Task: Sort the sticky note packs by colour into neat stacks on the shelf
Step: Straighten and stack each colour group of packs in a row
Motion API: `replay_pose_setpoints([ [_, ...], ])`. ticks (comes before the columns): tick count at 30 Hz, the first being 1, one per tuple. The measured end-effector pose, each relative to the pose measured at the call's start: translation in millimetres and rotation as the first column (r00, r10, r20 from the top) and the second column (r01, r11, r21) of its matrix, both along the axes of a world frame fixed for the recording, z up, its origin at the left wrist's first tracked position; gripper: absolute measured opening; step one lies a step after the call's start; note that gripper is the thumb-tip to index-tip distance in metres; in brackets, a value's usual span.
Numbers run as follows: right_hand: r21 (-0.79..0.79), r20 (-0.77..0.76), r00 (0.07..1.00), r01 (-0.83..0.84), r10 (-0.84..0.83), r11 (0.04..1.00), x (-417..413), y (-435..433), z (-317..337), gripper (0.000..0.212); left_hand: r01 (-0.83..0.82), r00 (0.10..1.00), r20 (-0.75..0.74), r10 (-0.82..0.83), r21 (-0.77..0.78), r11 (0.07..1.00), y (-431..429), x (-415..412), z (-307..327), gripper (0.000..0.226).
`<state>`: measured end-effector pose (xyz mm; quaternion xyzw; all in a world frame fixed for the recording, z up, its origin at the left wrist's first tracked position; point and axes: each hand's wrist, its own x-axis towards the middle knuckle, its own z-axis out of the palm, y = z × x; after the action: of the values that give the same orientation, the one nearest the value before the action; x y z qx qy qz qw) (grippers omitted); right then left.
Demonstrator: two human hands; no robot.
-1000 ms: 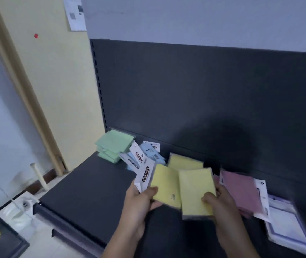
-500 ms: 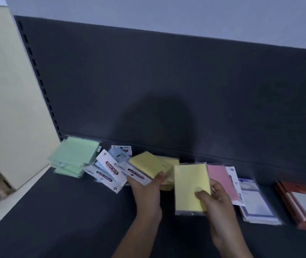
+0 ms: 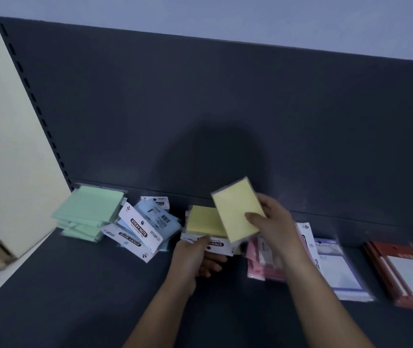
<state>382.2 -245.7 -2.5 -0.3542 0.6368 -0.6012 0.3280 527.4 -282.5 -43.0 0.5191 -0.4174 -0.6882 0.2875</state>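
Observation:
My right hand [image 3: 274,223] grips a yellow sticky note pack [image 3: 235,208], tilted, just above a yellow stack [image 3: 204,221] at the back of the dark shelf [image 3: 74,285]. My left hand [image 3: 195,257] holds that stack at its front edge, thumb on the white label. Left of it lies a loose heap of blue packs [image 3: 150,222] with white labels. At the far left sits a stack of green packs [image 3: 88,212]. Pink packs [image 3: 259,262] lie under my right wrist, partly hidden.
A purple-framed notepad pack [image 3: 338,270] and a red-framed pack [image 3: 406,270] lie at the right end of the shelf. A dark back panel [image 3: 200,109] rises behind everything. A cream wall [image 3: 7,146] borders the shelf on the left.
My right hand lifted its yellow pack up and left, over the yellow stack. My left hand brought its yellow packs down onto the shelf. The view swung right.

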Motion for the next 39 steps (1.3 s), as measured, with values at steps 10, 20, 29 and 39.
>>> replay_pose_setpoints([
  [10, 0.415, -0.728, 0.57, -0.075, 0.381, 0.907, 3.7, -50.7, -13.3, 0.043, 0.107, 0.986, 0.132, -0.102, -0.034, 0.994, 6.7, 13.0, -14.6, 0.033],
  [20, 0.394, -0.867, 0.284, -0.112, 0.41, 0.912, 18.1, -35.4, -35.4, 0.039, 0.075, 0.997, 0.009, -0.074, -0.133, 0.988, 17.5, 9.2, -19.0, 0.009],
  [29, 0.22, -0.944, 0.23, -0.097, 0.237, 0.971, 25.0, -10.3, -37.3, 0.038, 0.136, 0.99, 0.051, -0.131, -0.105, 0.985, 28.9, 27.8, -14.3, 0.013],
  [39, 0.106, -0.861, 0.502, 0.022, 0.081, 0.994, 40.7, 46.6, -43.1, 0.031, 0.234, 0.97, 0.115, -0.215, -0.194, 0.953, 53.9, 31.3, -18.2, 0.01],
])
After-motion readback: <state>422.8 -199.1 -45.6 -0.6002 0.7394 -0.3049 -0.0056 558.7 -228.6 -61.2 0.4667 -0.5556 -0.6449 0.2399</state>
